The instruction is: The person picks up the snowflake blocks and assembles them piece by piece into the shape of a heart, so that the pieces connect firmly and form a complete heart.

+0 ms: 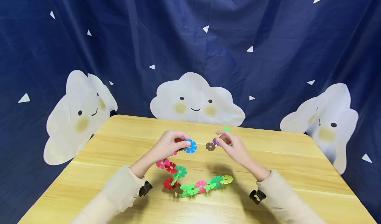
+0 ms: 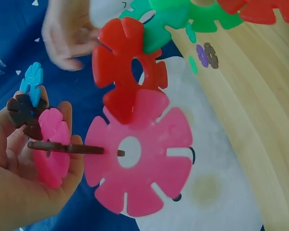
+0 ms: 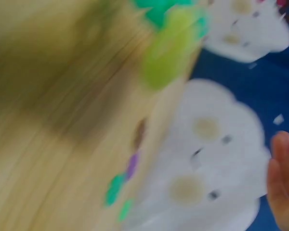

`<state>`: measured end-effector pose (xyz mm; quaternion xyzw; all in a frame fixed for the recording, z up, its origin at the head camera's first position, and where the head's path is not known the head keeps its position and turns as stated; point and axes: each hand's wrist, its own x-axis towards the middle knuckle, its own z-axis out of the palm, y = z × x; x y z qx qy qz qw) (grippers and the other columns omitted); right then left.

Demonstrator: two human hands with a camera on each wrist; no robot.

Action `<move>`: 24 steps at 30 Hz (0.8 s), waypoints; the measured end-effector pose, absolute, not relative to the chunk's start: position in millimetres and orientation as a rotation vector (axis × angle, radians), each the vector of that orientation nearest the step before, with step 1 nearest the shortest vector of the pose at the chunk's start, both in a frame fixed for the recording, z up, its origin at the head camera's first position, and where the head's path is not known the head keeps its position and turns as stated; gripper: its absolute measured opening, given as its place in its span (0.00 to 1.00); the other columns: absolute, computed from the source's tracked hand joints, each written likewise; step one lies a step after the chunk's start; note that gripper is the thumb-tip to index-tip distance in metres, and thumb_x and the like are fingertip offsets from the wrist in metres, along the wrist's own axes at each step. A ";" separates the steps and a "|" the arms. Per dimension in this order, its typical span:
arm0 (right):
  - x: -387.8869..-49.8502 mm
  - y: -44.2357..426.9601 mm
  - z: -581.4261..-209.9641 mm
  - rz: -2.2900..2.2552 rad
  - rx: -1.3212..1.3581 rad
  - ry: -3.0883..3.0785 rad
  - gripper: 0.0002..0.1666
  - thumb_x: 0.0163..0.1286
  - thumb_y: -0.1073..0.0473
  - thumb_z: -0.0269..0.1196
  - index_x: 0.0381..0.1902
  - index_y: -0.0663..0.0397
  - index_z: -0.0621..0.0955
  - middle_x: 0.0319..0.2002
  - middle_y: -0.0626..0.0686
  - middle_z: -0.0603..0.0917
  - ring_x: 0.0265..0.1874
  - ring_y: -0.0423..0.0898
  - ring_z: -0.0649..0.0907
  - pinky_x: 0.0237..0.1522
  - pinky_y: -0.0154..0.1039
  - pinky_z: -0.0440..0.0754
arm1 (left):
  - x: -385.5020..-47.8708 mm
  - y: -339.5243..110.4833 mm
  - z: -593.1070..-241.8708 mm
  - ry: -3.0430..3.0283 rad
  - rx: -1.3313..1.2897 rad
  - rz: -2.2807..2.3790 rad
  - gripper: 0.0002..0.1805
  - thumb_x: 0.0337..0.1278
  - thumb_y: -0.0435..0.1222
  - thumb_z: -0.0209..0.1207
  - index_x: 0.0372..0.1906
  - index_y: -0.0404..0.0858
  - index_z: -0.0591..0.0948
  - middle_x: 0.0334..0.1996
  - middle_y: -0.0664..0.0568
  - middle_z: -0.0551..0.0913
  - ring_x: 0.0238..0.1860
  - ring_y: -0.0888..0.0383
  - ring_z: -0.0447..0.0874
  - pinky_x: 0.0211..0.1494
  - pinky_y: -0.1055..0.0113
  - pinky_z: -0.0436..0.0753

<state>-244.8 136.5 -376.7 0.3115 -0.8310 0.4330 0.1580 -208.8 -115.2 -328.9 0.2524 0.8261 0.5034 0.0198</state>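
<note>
My left hand (image 1: 170, 146) holds one end of a linked chain of plastic snowflake discs. At that end is a blue disc (image 1: 191, 146), pinched by the fingertips. In the left wrist view a dark brown disc (image 2: 20, 110) and a pink disc (image 2: 53, 159) lie against the hand, followed by a larger-looking pink disc (image 2: 176, 130) and a red disc (image 2: 106, 67). My right hand (image 1: 235, 146) hovers with loosely bent fingers, nothing visible in them. It is nearest to a loose brown disc (image 1: 210, 146) and a partly hidden purple disc (image 1: 214, 142).
The chain runs down and right across the wooden table (image 1: 282, 164), through a green disc (image 1: 180, 171) to a yellow disc (image 1: 227, 179). A light green disc (image 1: 226, 129) lies near the far edge. Behind hangs a blue cloud-print curtain (image 1: 178, 45).
</note>
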 end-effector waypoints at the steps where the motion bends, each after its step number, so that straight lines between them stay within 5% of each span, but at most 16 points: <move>1: -250.7 141.5 -379.6 1.191 0.878 -2.473 0.11 0.63 0.65 0.58 0.44 0.63 0.77 0.26 0.53 0.83 0.23 0.41 0.80 0.28 0.36 0.78 | -209.4 -116.1 -329.1 2.559 0.781 1.568 0.07 0.56 0.34 0.58 0.33 0.34 0.82 0.22 0.49 0.79 0.15 0.61 0.65 0.19 0.73 0.67; 5: -269.8 156.4 -399.2 1.056 0.942 -2.812 0.19 0.66 0.62 0.54 0.54 0.65 0.71 0.42 0.61 0.82 0.41 0.54 0.81 0.44 0.49 0.78 | -210.6 -117.4 -329.2 2.541 0.779 1.590 0.07 0.56 0.34 0.58 0.33 0.33 0.82 0.21 0.49 0.78 0.15 0.60 0.65 0.18 0.73 0.66; 12: -281.7 152.6 -431.6 0.811 1.156 -3.136 0.32 0.69 0.61 0.51 0.67 0.67 0.55 0.60 0.67 0.68 0.60 0.64 0.66 0.60 0.60 0.57 | -208.4 -115.5 -328.0 2.524 0.798 1.599 0.07 0.55 0.33 0.59 0.32 0.32 0.82 0.21 0.49 0.79 0.17 0.61 0.66 0.19 0.73 0.68; 17: -280.7 146.7 -431.1 0.797 1.232 -3.116 0.27 0.68 0.64 0.52 0.62 0.70 0.62 0.55 0.66 0.74 0.56 0.62 0.71 0.59 0.57 0.63 | -207.4 -113.7 -328.4 2.522 0.791 1.592 0.07 0.55 0.34 0.59 0.32 0.33 0.82 0.21 0.49 0.79 0.16 0.61 0.66 0.19 0.73 0.67; 21: -279.5 152.7 -424.5 0.739 1.308 -3.044 0.20 0.64 0.64 0.56 0.52 0.70 0.72 0.40 0.61 0.82 0.41 0.54 0.82 0.46 0.46 0.77 | -205.6 -114.3 -328.8 2.522 0.793 1.592 0.07 0.55 0.34 0.59 0.32 0.33 0.82 0.20 0.50 0.78 0.16 0.61 0.65 0.18 0.73 0.67; 24: -279.5 156.3 -421.5 0.629 1.248 -3.048 0.21 0.60 0.63 0.61 0.50 0.68 0.74 0.29 0.53 0.82 0.29 0.46 0.81 0.35 0.40 0.78 | -205.6 -115.3 -328.8 2.531 0.793 1.598 0.07 0.55 0.34 0.59 0.32 0.33 0.82 0.20 0.51 0.77 0.16 0.61 0.65 0.18 0.73 0.67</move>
